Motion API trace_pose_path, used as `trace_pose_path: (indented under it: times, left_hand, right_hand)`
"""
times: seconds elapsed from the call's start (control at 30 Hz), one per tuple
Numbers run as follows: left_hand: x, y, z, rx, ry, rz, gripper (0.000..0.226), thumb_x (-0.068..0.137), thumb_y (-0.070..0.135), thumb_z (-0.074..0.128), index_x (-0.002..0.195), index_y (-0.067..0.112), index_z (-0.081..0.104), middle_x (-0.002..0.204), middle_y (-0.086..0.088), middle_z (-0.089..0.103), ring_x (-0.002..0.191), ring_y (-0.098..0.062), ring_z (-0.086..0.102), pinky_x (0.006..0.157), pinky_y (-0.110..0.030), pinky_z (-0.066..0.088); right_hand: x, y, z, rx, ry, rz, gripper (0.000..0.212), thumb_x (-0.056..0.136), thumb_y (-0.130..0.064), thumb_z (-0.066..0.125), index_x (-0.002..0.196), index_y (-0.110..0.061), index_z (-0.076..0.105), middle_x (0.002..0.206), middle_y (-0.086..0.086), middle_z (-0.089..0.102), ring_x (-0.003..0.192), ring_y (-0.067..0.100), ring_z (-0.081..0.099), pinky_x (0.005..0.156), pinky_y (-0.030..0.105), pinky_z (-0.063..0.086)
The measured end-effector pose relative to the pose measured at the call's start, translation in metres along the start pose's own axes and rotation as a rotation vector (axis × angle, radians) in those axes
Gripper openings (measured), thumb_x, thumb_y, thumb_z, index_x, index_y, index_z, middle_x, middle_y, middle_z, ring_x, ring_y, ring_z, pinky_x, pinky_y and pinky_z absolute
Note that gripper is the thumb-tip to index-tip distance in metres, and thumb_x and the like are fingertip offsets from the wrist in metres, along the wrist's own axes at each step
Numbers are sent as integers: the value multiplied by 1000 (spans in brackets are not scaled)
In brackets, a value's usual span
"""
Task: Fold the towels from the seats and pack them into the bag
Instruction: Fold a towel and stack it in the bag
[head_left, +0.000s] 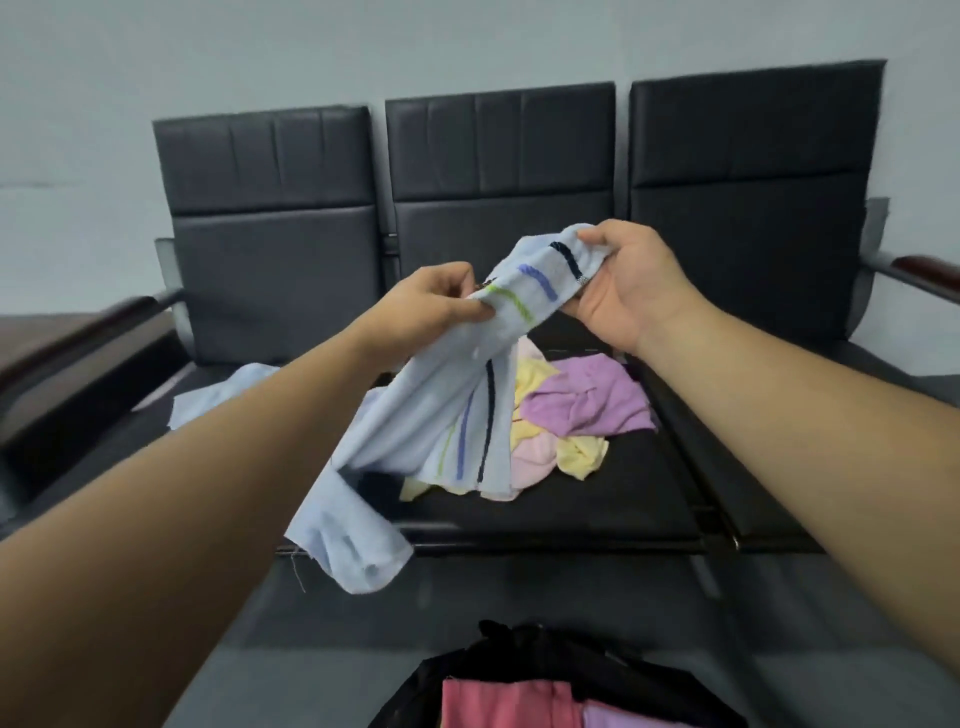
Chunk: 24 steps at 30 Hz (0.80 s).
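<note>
Nearest me, at the bottom edge of view, an open black fabric bag (467, 670) holds a folded coral-red towel (506, 704) and a folded lilac towel (618, 717). Above it I see both hands gripping 1 pale blue towel with green, blue and navy stripes (441, 415). The left hand (431, 306) pinches its top edge and the right hand (623, 283) curls round the bunched corner, so the rest hangs over the middle black padded seat (571, 519). Behind it, a crumpled purple towel (597, 395), yellow towel (579, 452) and pink towel (530, 462) lie at that seat's centre.
</note>
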<state>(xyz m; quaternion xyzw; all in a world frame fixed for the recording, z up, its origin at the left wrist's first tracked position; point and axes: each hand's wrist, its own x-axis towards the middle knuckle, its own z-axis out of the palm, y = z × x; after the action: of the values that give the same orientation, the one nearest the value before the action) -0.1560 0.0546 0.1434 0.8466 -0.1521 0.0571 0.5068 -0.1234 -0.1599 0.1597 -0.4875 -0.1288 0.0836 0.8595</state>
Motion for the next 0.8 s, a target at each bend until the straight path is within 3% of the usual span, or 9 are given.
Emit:
trace_pose_path:
  times: [0.13, 0.23, 0.3, 0.37, 0.43, 0.5, 0.57, 0.67, 0.8]
  left_hand:
    - [-3, 45, 0, -8, -9, 16, 26, 83, 23, 80, 83, 21, 55, 75, 0, 54, 66, -14, 49, 59, -26, 39]
    - [-8, 72, 6, -43, -162, 8, 39, 88, 18, 78, 123, 28, 63, 104, -8, 71, 94, -24, 69, 84, -38, 55]
    - [-10, 87, 14, -78, -284, 13, 43, 93, 11, 73, 133, 23, 62, 121, -11, 71, 110, -28, 69, 95, -41, 56]
    - [-11, 100, 22, -88, -334, 29, 24, 96, 11, 69, 120, 15, 67, 108, -8, 71, 96, -22, 68, 84, -33, 57]
    - [-12, 109, 28, -151, -354, 5, 7, 95, 21, 68, 96, 14, 64, 80, -2, 57, 70, -13, 52, 64, -21, 45]
    - [-11, 111, 29, -168, -347, 6, 18, 91, 24, 69, 82, 15, 57, 71, 3, 48, 63, -10, 43, 61, -19, 39]
    - [-14, 112, 26, 84, -301, 44, 18, 89, 28, 76, 85, 13, 67, 82, 5, 59, 74, -9, 57, 74, -20, 46]
    - [-18, 103, 18, 426, -281, 13, 18, 87, 33, 80, 100, 21, 79, 114, 15, 64, 110, -7, 64, 103, -25, 44]
    - [-34, 79, 4, 604, -274, -116, 15, 89, 37, 76, 102, 30, 76, 103, 11, 75, 105, -14, 68, 100, -32, 51]
  right_hand:
    - [-17, -41, 3, -37, 62, -80, 18, 92, -9, 46, 83, -7, 61, 103, 23, 61, 96, 36, 62, 86, 47, 55]
    - [-35, -63, 2, -77, 66, -102, 23, 93, -6, 47, 75, -6, 62, 95, 21, 65, 94, 37, 63, 95, 53, 53]
    - [-44, -74, 3, -68, 57, -109, 27, 93, -5, 49, 70, -7, 62, 87, 18, 66, 91, 35, 65, 100, 55, 52]
    - [-53, -82, 3, -35, 48, -101, 29, 96, -6, 48, 71, -7, 62, 79, 13, 67, 83, 30, 67, 95, 50, 57]
    - [-61, -88, 5, -19, 32, -81, 31, 99, -6, 46, 71, -6, 61, 71, 9, 65, 70, 23, 68, 79, 42, 62]
    - [-69, -93, 4, -62, -5, -70, 31, 99, -4, 44, 71, -5, 58, 64, 7, 61, 58, 18, 64, 64, 34, 59]
    - [-77, -96, 2, -102, -7, -68, 29, 99, -2, 42, 74, -3, 58, 63, 9, 63, 58, 20, 67, 60, 32, 58]
    - [-83, -98, -4, -73, 41, -79, 25, 101, -1, 43, 83, -2, 60, 78, 20, 73, 82, 33, 75, 74, 43, 63]
    - [-82, -101, -14, 29, 215, -142, 18, 100, 0, 45, 92, -1, 61, 88, 24, 75, 87, 35, 76, 76, 48, 63]
